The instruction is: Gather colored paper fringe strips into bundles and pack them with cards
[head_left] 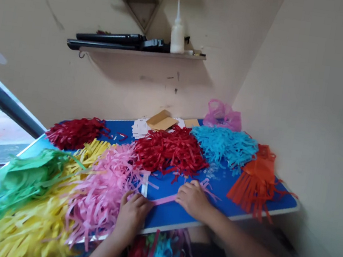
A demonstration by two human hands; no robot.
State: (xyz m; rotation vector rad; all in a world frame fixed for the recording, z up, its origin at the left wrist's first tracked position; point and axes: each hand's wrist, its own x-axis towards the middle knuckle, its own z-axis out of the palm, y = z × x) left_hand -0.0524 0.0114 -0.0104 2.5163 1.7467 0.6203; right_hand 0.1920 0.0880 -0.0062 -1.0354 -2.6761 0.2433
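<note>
A narrow pink paper strip (164, 200) stretches low over the blue table between my two hands. My left hand (133, 214) has its fingers curled over the strip's left end, beside a heap of pink paper fringe (101, 189). My right hand (193, 199) grips the other end, with thin pinkish tassel strands (210, 189) spreading out beyond its fingers. Just behind the hands lies a pile of dark red fringe (173, 151). Both fingertips and the strip's ends are partly hidden.
Yellow fringe (30, 227), green fringe (34, 172) and more red fringe (76, 132) cover the left side. Blue fringe (225, 147), orange fringe (256, 175) and a pink plastic bag (223, 117) lie right. A shelf (156, 55) holds a glue bottle (178, 37).
</note>
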